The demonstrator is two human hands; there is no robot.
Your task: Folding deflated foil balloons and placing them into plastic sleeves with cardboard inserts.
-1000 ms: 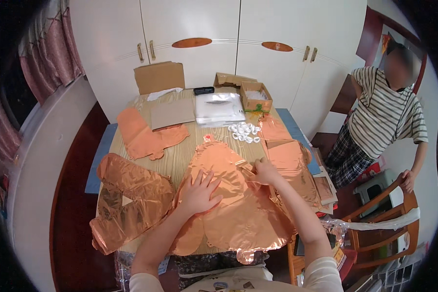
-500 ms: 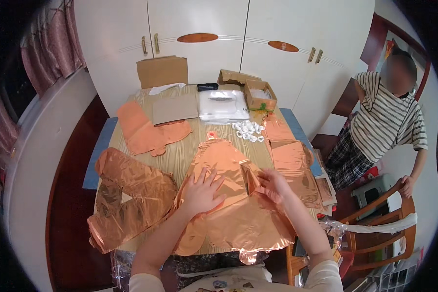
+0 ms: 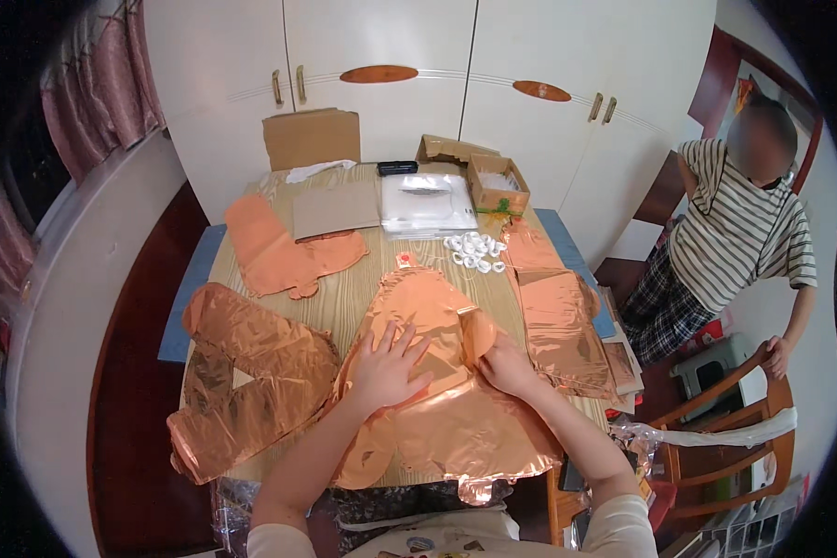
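Note:
A large copper-coloured foil balloon [image 3: 474, 430], flat and uninflated, lies before me at the table's near edge. My left hand [image 3: 388, 365] rests on it with the fingers spread. At a fold right of the middle, my right hand [image 3: 509, 365] has its fingers closed on the balloon's foil; a flap stands up beside them. Left of it lies a second flat foil balloon [image 3: 260, 349] with a small triangular hole. Another folded foil balloon [image 3: 567, 321] is at the right, and a duller orange one [image 3: 260, 246] at the far left.
Several white ribbon rolls [image 3: 474, 251] sit beyond the balloon, near a stack of clear plastic bags [image 3: 428, 206]. A small cardboard box [image 3: 498, 184] and a cardboard sheet [image 3: 337, 210] are at the back. A person in a striped shirt [image 3: 739, 228] stands right, holding a wooden chair [image 3: 730, 446].
My right hand has moved slightly left and closed on the fold, where a flap of foil now stands raised. My left hand stays in place.

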